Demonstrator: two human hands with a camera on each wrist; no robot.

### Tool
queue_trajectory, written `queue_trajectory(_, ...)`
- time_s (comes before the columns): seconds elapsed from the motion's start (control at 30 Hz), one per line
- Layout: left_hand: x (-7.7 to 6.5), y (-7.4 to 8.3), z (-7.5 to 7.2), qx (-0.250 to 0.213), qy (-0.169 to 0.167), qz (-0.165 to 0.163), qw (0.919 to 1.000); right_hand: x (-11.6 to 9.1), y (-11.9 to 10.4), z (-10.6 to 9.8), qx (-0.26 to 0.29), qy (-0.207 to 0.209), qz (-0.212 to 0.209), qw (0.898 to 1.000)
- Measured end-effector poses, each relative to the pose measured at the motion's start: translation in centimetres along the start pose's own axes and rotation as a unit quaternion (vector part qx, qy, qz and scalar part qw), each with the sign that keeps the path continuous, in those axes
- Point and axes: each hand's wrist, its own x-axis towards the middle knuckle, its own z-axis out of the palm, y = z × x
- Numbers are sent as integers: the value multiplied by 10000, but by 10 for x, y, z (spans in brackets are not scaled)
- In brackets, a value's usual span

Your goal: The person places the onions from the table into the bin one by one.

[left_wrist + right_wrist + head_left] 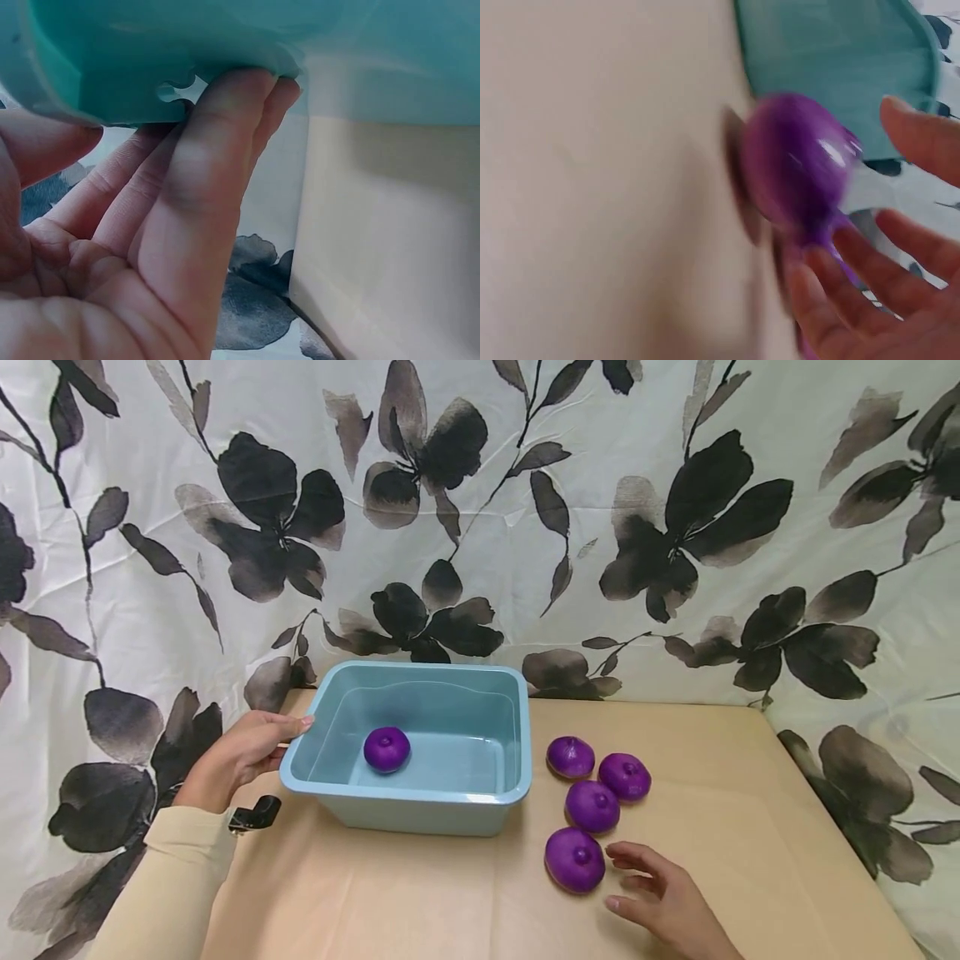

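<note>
Right hand (663, 893): low over the tan bench (712, 793), its grip spread, fingers loosely bent
Nearest onion (574, 860): purple, on the bench just beside those fingertips; from here I can't tell whether they touch it
Middle onion (592, 807): purple too, just behind the nearest one
Blue tub (412, 814): on the bench, left of the loose onions
Left hand (243, 752): grip pinching the tub's left rim, thumb above, fingers underneath
Right far onion (626, 777): just behind the middle one
Left far onion (570, 757): near the tub's right side
Tub onion (387, 750): inside, left of centre
Flowered cloth (540, 577): hanging behind everything
</note>
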Motion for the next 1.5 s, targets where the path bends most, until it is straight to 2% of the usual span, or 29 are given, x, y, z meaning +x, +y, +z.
queue_trajectory(0.07,-2,0,-1,-1,32,-20,10000,0,4,14,60,294,143,9994)
queue_trajectory(0.2,-3,0,-2,-10,5,-40,10000,-1,10,36,-110,872,64,9961)
queue_trajectory(0.33,-3,-1,-3,-5,11,-73,10000,2,12,49,-380,1180,-33,9923)
queue_trajectory(0.43,-3,-1,-3,-23,24,-79,10000,6,15,55,-580,1285,-275,9896)
queue_trajectory(0.57,-2,0,-2,-47,11,-23,10000,10,18,60,-1173,1494,-708,9792)
queue_trajectory(0.67,-1,1,-2,-58,7,-3,10000,13,15,61,-1478,1483,-726,9751)
queue_trajectory(0.83,-1,3,-3,-74,12,-10,10000,18,8,61,-1660,1302,-601,9756)
queue_trajectory(1.1,-1,0,-4,-102,-25,1,9999,22,-2,63,-2029,1298,-684,9682)
queue_trajectory(1.27,1,-2,-3,-120,-73,59,9999,20,-8,64,-1876,1200,-399,9741)
queue_trajectory(1.5,1,-2,-4,-154,-73,58,9998,17,-25,61,-1365,788,94,9875)
